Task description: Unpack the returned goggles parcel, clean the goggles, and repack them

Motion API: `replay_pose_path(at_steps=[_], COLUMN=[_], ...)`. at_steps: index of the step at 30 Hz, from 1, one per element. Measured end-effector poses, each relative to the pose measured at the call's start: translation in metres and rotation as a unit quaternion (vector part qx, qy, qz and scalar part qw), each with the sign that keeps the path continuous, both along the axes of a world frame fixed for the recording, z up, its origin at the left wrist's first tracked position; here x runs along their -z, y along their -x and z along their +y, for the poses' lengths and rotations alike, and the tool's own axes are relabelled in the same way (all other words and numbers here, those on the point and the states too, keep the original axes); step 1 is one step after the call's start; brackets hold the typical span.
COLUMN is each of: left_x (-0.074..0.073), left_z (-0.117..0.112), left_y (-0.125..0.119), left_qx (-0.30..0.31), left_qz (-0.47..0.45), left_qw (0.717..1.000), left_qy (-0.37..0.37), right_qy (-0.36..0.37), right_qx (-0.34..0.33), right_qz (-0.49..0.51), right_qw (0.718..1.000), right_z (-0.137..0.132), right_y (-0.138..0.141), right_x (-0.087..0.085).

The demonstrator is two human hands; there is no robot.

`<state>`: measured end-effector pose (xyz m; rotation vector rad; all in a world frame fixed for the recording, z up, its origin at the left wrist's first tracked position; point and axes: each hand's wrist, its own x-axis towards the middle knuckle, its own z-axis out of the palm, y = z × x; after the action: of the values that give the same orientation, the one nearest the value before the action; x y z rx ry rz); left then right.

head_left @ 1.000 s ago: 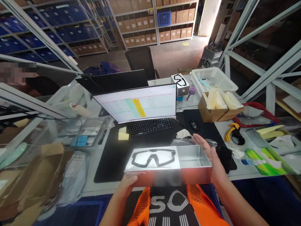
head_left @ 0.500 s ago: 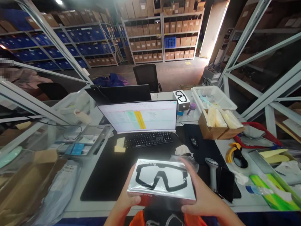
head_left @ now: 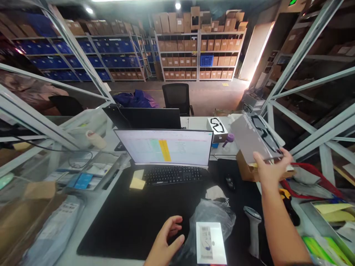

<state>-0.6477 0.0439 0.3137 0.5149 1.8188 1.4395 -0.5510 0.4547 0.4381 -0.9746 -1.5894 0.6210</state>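
Observation:
My right hand [head_left: 273, 166] grips the near lower end of a grey-white eyewear box [head_left: 246, 138] with a black goggle outline, tilted above the brown carton [head_left: 245, 168] at the right. My left hand [head_left: 168, 240] is empty, fingers apart and slightly curled, over the black desk mat [head_left: 119, 221]. Close to its right lies a crumpled clear plastic bag [head_left: 205, 212]. A smaller white box [head_left: 217, 240] with a printed label sits at the bag's near end. Between that box and my right forearm is a grey barcode scanner [head_left: 253, 225].
A monitor [head_left: 188, 149] and keyboard [head_left: 174, 175] stand ahead, with a mouse [head_left: 229, 181] to their right. Another goggle-printed box [head_left: 220, 136] is behind the monitor's right edge. An open carton [head_left: 30, 221] is at the left; metal posts [head_left: 307, 51] flank the desk.
The eyewear box has gone from both hands in front of me to my right hand alone, up and rightward. My left hand has let go. The labelled white box now shows; my view has tilted up.

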Motion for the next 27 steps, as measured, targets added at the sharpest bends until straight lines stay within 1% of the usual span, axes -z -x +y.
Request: replay_pose_path(at_steps=[3, 5, 8, 11, 13, 14, 16, 18, 19, 20, 21, 22, 23, 24, 25, 27], left_x=[0.019, 0.027, 0.034, 0.04, 0.044, 0.046, 0.051, 0.059, 0.063, 0.068, 0.073, 0.079, 0.086, 0.092, 0.098, 0.109], left_z=[-0.004, -0.004, -0.002, -0.001, -0.002, -0.002, -0.004, -0.005, -0.006, -0.006, -0.005, -0.005, -0.003, -0.001, 0.003, 0.013], left_y=[0.001, 0.0, -0.005, -0.01, -0.012, -0.012, -0.011, -0.01, -0.009, -0.009, -0.008, -0.007, -0.007, -0.006, -0.006, -0.008], left_qx=[-0.033, -0.037, -0.025, -0.012, -0.007, -0.005, 0.005, 0.019, 0.028, 0.037, 0.047, 0.058, 0.069, 0.081, 0.095, 0.131], left_qz=[-0.003, -0.006, -0.013, -0.009, -0.009, -0.012, -0.015, -0.015, -0.015, -0.015, -0.016, -0.016, -0.015, -0.013, -0.01, 0.0], left_qw=[0.998, 0.997, 0.994, 0.991, 0.989, 0.987, 0.985, 0.983, 0.982, 0.981, 0.98, 0.979, 0.978, 0.977, 0.975, 0.973], left_qy=[0.046, 0.069, 0.104, 0.131, 0.15, 0.159, 0.175, 0.184, 0.187, 0.189, 0.192, 0.195, 0.197, 0.199, 0.199, 0.188], right_qy=[-0.062, -0.072, -0.038, -0.001, 0.021, 0.031, 0.025, -0.014, -0.041, -0.059, -0.054, -0.025, 0.029, 0.091, 0.121, 0.159], right_qx=[0.07, 0.061, 0.007, -0.034, -0.035, -0.031, -0.026, -0.034, -0.043, -0.076, -0.105, -0.134, -0.212, -0.316, -0.37, -0.423], right_qz=[-0.036, -0.048, -0.088, -0.143, -0.176, -0.187, -0.194, -0.185, -0.175, -0.179, -0.184, -0.192, -0.23, -0.272, -0.295, -0.316], right_qw=[0.995, 0.994, 0.995, 0.989, 0.984, 0.981, 0.98, 0.982, 0.983, 0.979, 0.976, 0.972, 0.949, 0.905, 0.873, 0.834], right_z=[0.042, 0.061, 0.074, 0.079, 0.081, 0.08, 0.075, 0.061, 0.048, 0.032, 0.012, -0.01, -0.034, -0.059, -0.083, -0.124], right_y=[0.068, 0.112, 0.165, 0.198, 0.208, 0.207, 0.194, 0.159, 0.135, 0.105, 0.073, 0.039, 0.005, -0.028, -0.057, -0.103], right_x=[0.002, 0.001, 0.006, 0.015, 0.017, 0.017, 0.016, 0.02, 0.027, 0.036, 0.049, 0.066, 0.085, 0.105, 0.126, 0.163])
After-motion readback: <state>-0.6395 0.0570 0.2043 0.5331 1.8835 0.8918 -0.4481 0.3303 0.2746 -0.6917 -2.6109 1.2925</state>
